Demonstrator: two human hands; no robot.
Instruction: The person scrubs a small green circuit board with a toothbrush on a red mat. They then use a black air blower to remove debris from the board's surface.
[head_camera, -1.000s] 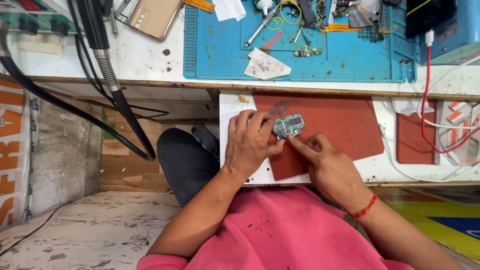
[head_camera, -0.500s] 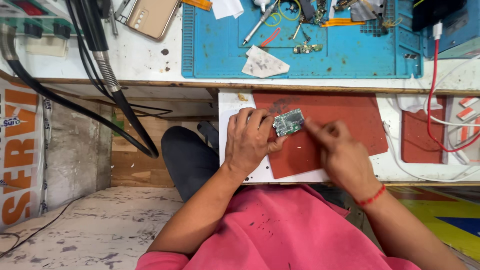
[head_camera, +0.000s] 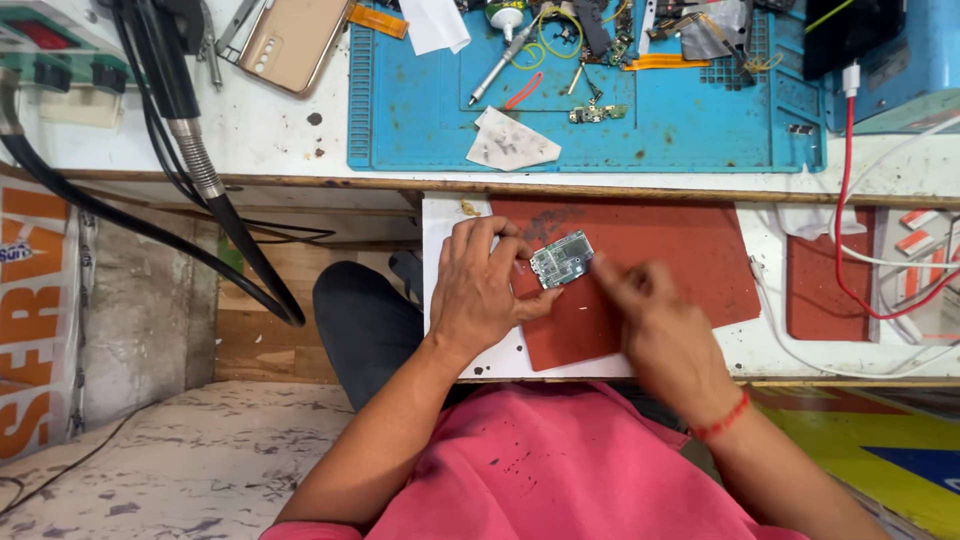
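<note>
The left hand (head_camera: 478, 295) is pinching a small circuit board (head_camera: 561, 259) by its left end, fingers (head_camera: 497, 240) curled over the top edge and thumb under the lower edge. The board is sitting just above the red mat (head_camera: 690, 260), on the pull-out shelf below the desk (head_camera: 280, 135), tilted a little. The right hand (head_camera: 660, 315) is blurred; its fingertips are reaching toward the board's right edge, and whether they are touching it or pinching anything I cannot tell.

Handling, as a judgement: the board is looking thin, light and stiff, with tiny parts on its face, so likely fragile. Best hold is at the bare edges, as the left hand is doing, not on the populated face. It would be slipping easily if squeezed at one corner only.

Edges and room: the mat's near edge is lying close under both wrists, and the shelf's front edge is just beyond that, so a dropped board could be going into the lap. Open mat is lying to the right of the board and above it. A red cable (head_camera: 848, 200) and white cable are running at the far right, well apart. Above, the blue mat (head_camera: 700, 130) is crowded with a screwdriver (head_camera: 500, 62), small parts and a paper scrap (head_camera: 508, 142); a phone (head_camera: 295, 42) is lying at the upper left.
</note>
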